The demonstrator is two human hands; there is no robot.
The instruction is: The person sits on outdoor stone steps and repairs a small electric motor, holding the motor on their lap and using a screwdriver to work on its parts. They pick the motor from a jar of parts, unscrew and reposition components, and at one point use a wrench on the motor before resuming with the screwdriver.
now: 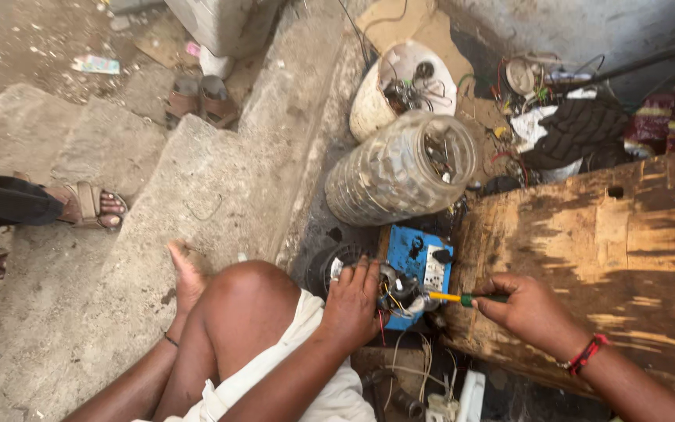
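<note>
Left hand (351,301) is curling over a small dark metal motor part with coloured wires (397,291), fingers gripping its near side. The part is sitting against a blue rectangular switchboard with a white socket plate (418,262), on the ground beside a worn wooden plank bench (611,258).

Right hand (526,309) is closing around a green-handled screwdriver with a yellow shaft (462,298); its tip is meeting the motor part.

A ribbed clear plastic jar of small hardware (400,170) is lying on its side just beyond the switchboard. A white cut-open plastic container holding wires (400,82) is standing behind it. Another person's sandalled foot (87,205) is resting on the concrete step (197,195) at left.
</note>
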